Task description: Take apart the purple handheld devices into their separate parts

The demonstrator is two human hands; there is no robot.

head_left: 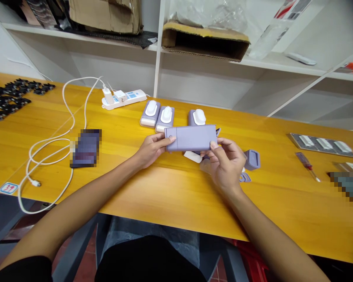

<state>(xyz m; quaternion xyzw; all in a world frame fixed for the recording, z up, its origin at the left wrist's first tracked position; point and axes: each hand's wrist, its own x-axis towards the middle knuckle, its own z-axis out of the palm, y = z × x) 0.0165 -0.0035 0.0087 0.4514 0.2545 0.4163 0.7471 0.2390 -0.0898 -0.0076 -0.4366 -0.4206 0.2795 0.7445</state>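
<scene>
Head view: the purple case [191, 138] is held up by its two ends over the tabletop [164, 196]. Well to the case's left, the white cable [88, 78] lies in loose loops near the left forearm [100, 194]; a sideways elbow might snag it. Just behind the case's left end stand two purple units with white tops [150, 108] [166, 114], and behind its right half a third purple unit [199, 116]; dipping the case could knock them. Below its right half lies a white piece [193, 157], and just right of it a small purple box [252, 159] and a flat purple piece [245, 178], which a careless wrist could sweep aside.

Left hand [154, 149] pinches the case's left end, thumb flat on the front, fingers behind. Right hand [228, 158] pinches its lower right corner, thumb in front, fingers curled, their tips partly hidden. Uneven thumb pressure might let the case twist free.
</scene>
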